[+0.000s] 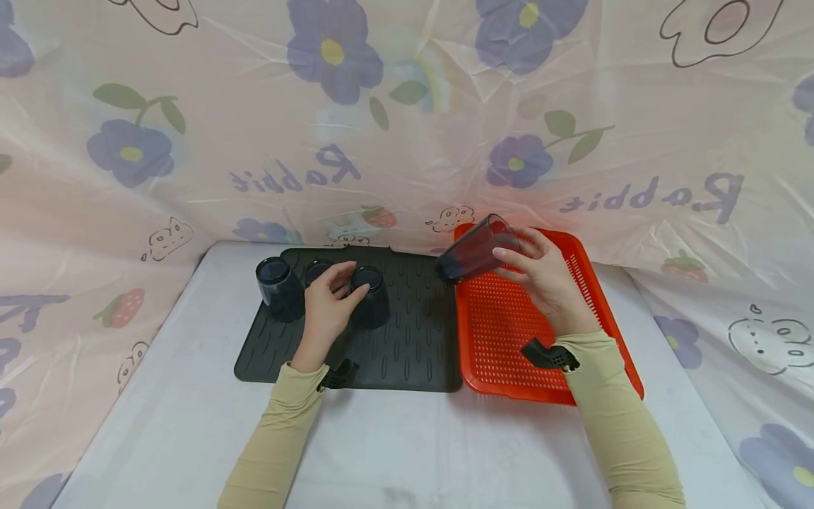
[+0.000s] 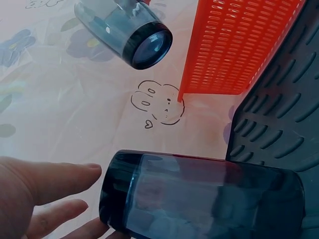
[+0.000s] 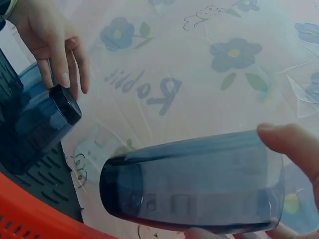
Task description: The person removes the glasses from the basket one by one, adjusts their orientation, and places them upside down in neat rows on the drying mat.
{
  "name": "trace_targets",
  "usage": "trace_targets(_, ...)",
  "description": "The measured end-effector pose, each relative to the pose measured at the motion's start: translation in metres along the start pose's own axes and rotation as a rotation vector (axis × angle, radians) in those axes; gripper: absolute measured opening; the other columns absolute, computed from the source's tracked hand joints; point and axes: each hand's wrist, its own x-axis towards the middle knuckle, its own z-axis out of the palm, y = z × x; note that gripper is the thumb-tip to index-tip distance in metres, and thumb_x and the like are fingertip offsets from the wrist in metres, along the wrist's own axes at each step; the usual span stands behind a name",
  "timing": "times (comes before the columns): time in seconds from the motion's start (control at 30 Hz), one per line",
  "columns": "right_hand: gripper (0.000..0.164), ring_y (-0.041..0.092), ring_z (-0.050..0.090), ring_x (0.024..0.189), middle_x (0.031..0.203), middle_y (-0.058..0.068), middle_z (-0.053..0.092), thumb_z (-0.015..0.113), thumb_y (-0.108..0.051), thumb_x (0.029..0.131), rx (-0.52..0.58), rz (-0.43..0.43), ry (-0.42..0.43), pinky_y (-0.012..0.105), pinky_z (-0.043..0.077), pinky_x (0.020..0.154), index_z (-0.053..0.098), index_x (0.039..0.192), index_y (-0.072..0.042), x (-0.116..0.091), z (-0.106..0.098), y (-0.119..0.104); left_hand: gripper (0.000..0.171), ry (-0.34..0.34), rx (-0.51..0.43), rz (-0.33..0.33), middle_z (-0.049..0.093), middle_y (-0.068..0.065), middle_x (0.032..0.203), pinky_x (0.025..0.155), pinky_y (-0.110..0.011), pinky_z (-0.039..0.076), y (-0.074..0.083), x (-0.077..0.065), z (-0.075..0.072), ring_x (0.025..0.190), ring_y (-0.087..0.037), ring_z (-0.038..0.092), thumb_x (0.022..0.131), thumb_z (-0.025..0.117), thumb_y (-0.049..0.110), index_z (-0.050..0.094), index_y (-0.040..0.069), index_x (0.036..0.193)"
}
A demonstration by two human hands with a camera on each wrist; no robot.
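My right hand [image 1: 547,283] holds a dark tinted drinking glass [image 1: 472,252] near its rim, thumb on one side and fingers on the other. That glass is tilted in the air, its thick base pointing left over the line between the mat and the basket. On the dark ribbed drying mat [image 1: 420,346] stand three similar glasses, upside down. My left hand [image 1: 326,307] is at the base of the rightmost glass [image 1: 373,307], fingers spread; in the left wrist view the same glass [image 2: 199,194] lies just past the fingertips. The middle glass [image 1: 316,270] is partly hidden behind that hand.
A red perforated plastic basket [image 1: 467,346] sits right of the mat on the white-covered table [image 1: 407,438]. The third glass [image 1: 280,291] stands at the mat's left back. A flower-printed curtain [image 1: 407,155] hangs behind and at both sides.
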Motion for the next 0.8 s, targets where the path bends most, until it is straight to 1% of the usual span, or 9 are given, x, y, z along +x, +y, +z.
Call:
trace_targets(0.17, 0.056, 0.019, 0.062, 0.096, 0.120, 0.011, 0.053, 0.064, 0.003, 0.089, 0.033, 0.021, 0.002, 0.038, 0.056, 0.079, 0.037, 0.137, -0.003, 0.000, 0.004, 0.004, 0.043, -0.006, 0.007, 0.013, 0.060, -0.010, 0.126, 0.094, -0.036, 0.049, 0.003, 0.003, 0.000, 0.115, -0.023, 0.057, 0.085, 0.075, 0.012, 0.061, 0.008, 0.126)
trace_targets(0.3, 0.055, 0.019, 0.062, 0.097, 0.119, 0.010, 0.054, 0.066, 0.001, 0.089, 0.031, 0.025, 0.000, 0.038, 0.056, 0.080, 0.038, 0.136, -0.004, 0.000, 0.008, 0.007, 0.044, -0.010, 0.004, 0.008, 0.060, -0.009, 0.126, 0.094, -0.037, 0.049, 0.006, 0.005, -0.001, 0.116, -0.022, 0.057, 0.084, 0.075, 0.012, 0.061, 0.008, 0.126)
trace_targets(0.43, 0.055, 0.020, 0.062, 0.098, 0.119, 0.010, 0.054, 0.065, 0.000, 0.089, 0.052, 0.037, -0.003, 0.039, 0.055, 0.082, 0.038, 0.137, -0.005, 0.000, 0.012, 0.012, 0.044, -0.007, 0.005, 0.013, 0.060, -0.010, 0.126, 0.094, -0.038, 0.049, 0.008, 0.007, -0.001, 0.116, -0.023, 0.057, 0.084, 0.075, 0.013, 0.062, 0.009, 0.126)
trace_targets(0.6, 0.058, 0.020, 0.061, 0.101, 0.121, 0.010, 0.053, 0.065, -0.001, 0.090, 0.047, 0.053, -0.005, 0.041, 0.055, 0.083, 0.034, 0.140, -0.003, 0.000, 0.017, 0.018, 0.044, 0.000, 0.009, 0.028, 0.061, -0.010, 0.125, 0.094, -0.039, 0.049, 0.011, 0.010, -0.001, 0.115, -0.022, 0.058, 0.084, 0.076, 0.016, 0.062, 0.009, 0.126)
trace_targets(0.73, 0.061, 0.020, 0.061, 0.099, 0.119, 0.010, 0.054, 0.065, -0.001, 0.090, 0.041, 0.054, -0.012, 0.042, 0.054, 0.084, 0.032, 0.141, -0.001, -0.001, 0.021, 0.021, 0.044, 0.009, 0.002, 0.043, 0.062, -0.008, 0.124, 0.095, -0.040, 0.048, 0.015, 0.011, -0.001, 0.114, -0.021, 0.058, 0.084, 0.076, 0.018, 0.062, 0.010, 0.125)
trace_targets(0.8, 0.058, 0.019, 0.062, 0.099, 0.119, 0.010, 0.054, 0.065, -0.001, 0.090, 0.040, 0.051, -0.017, 0.042, 0.054, 0.083, 0.034, 0.140, -0.002, -0.002, 0.024, 0.022, 0.044, 0.004, -0.010, 0.056, 0.062, -0.008, 0.124, 0.095, -0.040, 0.048, 0.018, 0.012, 0.000, 0.115, -0.020, 0.058, 0.084, 0.076, 0.018, 0.062, 0.010, 0.125)
